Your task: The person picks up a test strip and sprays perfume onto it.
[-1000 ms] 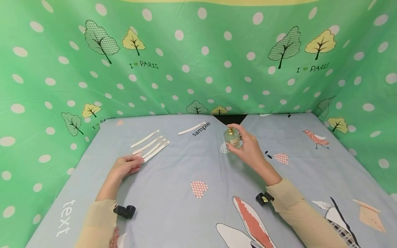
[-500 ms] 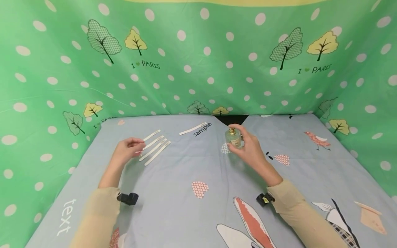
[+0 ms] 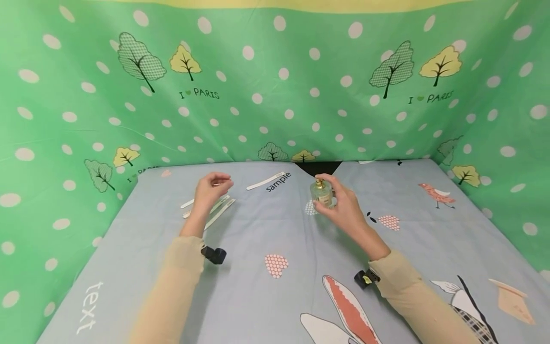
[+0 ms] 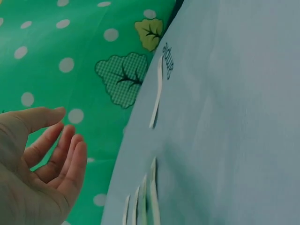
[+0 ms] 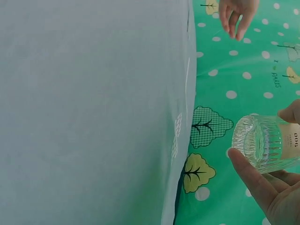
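My right hand [image 3: 349, 210] holds a glass perfume bottle [image 3: 322, 197] with a gold spray top, index finger over the top and thumb at its base. Up close in the right wrist view, the clear ribbed bottle [image 5: 262, 145] bears a pale label. My left hand [image 3: 208, 193] hovers over several white paper test strips [image 3: 221, 214] laid side by side, partly hiding them. In the left wrist view its fingers [image 4: 70, 173] are loosely bent, with nothing between them and the thumb. Farther off lies a single white strip [image 3: 265, 181], beside the printed word "sample".
A grey-blue printed cloth [image 3: 249, 301] covers the table. Green dotted curtains [image 3: 275, 81] hang behind it and along both sides. At the back edge shows a black triangular patch [image 3: 319, 168]. A black wrist camera [image 3: 215, 254] sits on the left sleeve.
From the near ends of the strips, my left hand has lifted and moved right and away, toward the strips' far ends. My right hand stays in place with the perfume bottle.
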Demonstrator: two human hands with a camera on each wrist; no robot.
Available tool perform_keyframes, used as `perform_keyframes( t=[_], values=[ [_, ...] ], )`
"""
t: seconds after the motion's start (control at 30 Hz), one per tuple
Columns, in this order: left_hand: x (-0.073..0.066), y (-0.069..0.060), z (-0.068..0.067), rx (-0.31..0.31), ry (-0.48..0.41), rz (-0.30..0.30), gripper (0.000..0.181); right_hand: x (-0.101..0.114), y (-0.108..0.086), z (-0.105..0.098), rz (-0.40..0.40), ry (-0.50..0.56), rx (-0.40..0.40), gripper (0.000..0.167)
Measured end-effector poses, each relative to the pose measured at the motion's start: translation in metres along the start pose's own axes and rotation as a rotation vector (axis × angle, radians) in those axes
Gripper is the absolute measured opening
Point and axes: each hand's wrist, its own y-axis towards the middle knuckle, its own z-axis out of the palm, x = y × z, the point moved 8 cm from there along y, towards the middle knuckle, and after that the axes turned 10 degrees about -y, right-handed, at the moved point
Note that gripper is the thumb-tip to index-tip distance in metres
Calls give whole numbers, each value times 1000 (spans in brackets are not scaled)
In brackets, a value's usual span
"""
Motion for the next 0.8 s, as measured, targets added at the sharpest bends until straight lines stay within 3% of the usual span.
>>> perform_keyframes(
  t=[0.2, 0.5, 0.8],
  values=[
    [7, 15, 23, -69, -51, 51, 30, -1, 1, -2, 6, 16, -6, 66],
    [41, 33, 47, -107, -97, 41, 31, -2, 1, 1, 6, 23, -1, 66],
    [56, 41, 57, -127, 92, -35, 43, -3, 3, -1, 7, 9, -4, 67]
  ],
)
